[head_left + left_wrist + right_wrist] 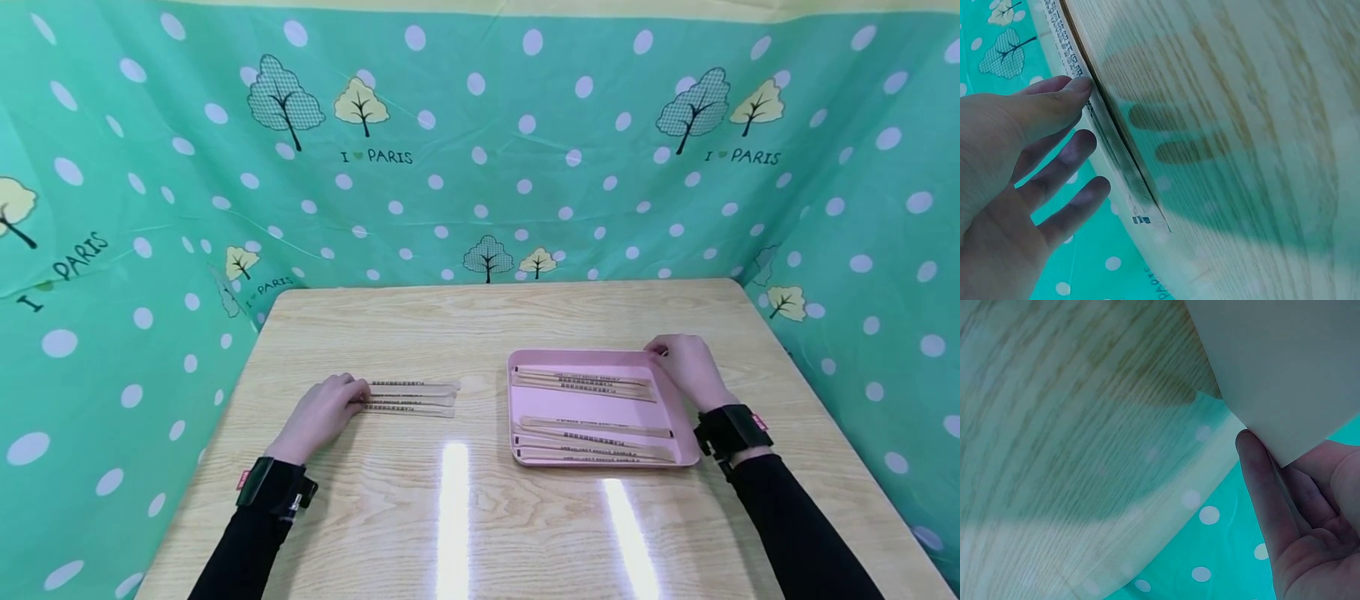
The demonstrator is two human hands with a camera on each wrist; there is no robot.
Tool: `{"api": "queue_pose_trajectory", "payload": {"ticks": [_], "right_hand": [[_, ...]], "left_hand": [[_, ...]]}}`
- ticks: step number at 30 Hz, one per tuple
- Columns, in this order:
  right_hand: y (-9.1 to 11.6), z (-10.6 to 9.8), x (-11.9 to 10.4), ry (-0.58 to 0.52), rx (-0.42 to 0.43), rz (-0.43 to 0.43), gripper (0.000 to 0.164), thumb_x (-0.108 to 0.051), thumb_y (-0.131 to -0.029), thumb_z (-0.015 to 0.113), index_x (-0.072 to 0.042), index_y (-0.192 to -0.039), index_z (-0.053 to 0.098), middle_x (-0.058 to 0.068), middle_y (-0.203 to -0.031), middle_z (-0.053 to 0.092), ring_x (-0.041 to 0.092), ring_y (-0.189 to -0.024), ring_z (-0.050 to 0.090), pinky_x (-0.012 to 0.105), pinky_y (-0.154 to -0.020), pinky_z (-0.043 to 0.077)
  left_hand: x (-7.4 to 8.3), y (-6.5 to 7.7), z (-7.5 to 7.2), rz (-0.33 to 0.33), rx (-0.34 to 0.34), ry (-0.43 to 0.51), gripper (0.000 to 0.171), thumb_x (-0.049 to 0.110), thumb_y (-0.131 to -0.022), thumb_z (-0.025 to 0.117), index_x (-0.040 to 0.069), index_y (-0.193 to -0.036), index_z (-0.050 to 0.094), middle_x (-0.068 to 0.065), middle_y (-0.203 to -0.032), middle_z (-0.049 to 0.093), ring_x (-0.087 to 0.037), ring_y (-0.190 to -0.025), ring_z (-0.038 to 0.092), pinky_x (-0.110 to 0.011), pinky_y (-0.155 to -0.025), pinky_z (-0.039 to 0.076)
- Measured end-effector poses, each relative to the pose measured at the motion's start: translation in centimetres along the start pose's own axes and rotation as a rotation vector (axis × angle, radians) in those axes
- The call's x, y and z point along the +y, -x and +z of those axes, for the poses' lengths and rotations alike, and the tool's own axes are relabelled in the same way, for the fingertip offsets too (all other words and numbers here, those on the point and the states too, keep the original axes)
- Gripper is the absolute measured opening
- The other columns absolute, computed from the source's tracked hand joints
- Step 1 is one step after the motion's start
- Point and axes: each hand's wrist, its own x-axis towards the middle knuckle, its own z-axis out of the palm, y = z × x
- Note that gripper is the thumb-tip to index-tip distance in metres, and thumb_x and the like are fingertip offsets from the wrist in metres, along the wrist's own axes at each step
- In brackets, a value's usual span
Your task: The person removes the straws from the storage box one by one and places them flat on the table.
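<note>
On the left half of the table lie a few wrapped straws (pixel 412 400), slim sleeves with printed lettering, side by side. My left hand (pixel 324 417) is at their left ends. Up close in the left wrist view, thumb and index finger of the left hand (pixel 1035 144) pinch a wrapped straw (pixel 1113 131), while the other fingers stay spread apart. A pink tray (pixel 585 408) sits to the right, with several more wrapped straws in two groups, one near its back and one near its front. My right hand (pixel 686 362) grips the tray's back right corner, thumb and fingers on either side of the wall (pixel 1279 381).
The wood-grain table (pixel 390 333) has rounded back corners and bright light reflections at the front. Green dotted cloth (pixel 480 167) hangs behind it and along both sides. A black camera band (pixel 277 487) is on each wrist.
</note>
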Motion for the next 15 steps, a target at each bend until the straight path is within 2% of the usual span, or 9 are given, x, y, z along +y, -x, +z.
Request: {"api": "queue_pose_trajectory", "payload": {"ticks": [15], "right_hand": [[-0.12, -0.17, 0.05, -0.004, 0.001, -0.01, 0.016, -0.001, -0.097, 0.062, 0.004, -0.103, 0.075, 0.025, -0.102, 0.075, 0.041, -0.095, 0.07, 0.053, -0.082, 0.055]], "left_hand": [[0.64, -0.52, -0.38, -0.018, -0.017, 0.006, 0.016, 0.006, -0.085, 0.08, 0.013, -0.094, 0.069, -0.003, -0.087, 0.067, -0.022, -0.081, 0.064, -0.04, -0.07, 0.051]]}}
